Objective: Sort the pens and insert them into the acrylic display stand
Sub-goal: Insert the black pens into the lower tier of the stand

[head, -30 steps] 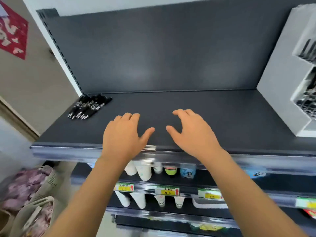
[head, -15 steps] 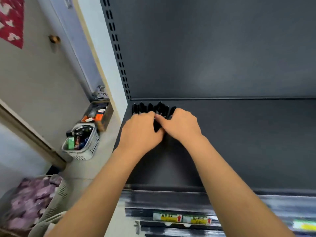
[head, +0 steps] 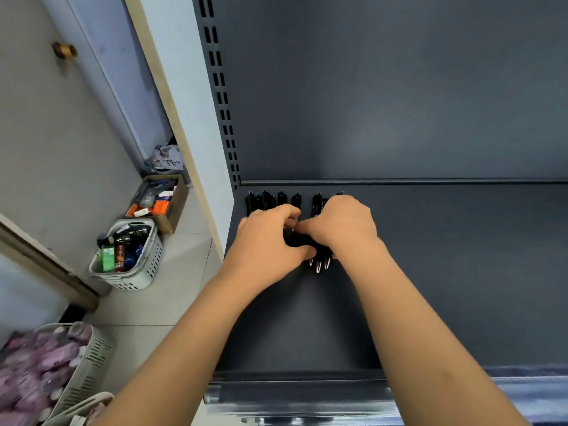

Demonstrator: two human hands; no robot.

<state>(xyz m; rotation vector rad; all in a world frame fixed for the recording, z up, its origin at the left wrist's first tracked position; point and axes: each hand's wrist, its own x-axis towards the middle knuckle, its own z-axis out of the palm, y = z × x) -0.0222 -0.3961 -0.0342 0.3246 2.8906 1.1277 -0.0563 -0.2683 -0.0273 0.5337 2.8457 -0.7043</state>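
A: Black pens (head: 318,256) lie on the dark shelf (head: 445,272), 11 o'clock corner.
B: Left hand (head: 270,244) and right hand (head: 341,226) both curl onto the bundle, fingers pressed together.

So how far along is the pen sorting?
Barely begun. Done: nothing that shows; no display stand is in view. In hand: the left hand and right hand gather black pens on the dark shelf. Left: sorting and inserting them all.
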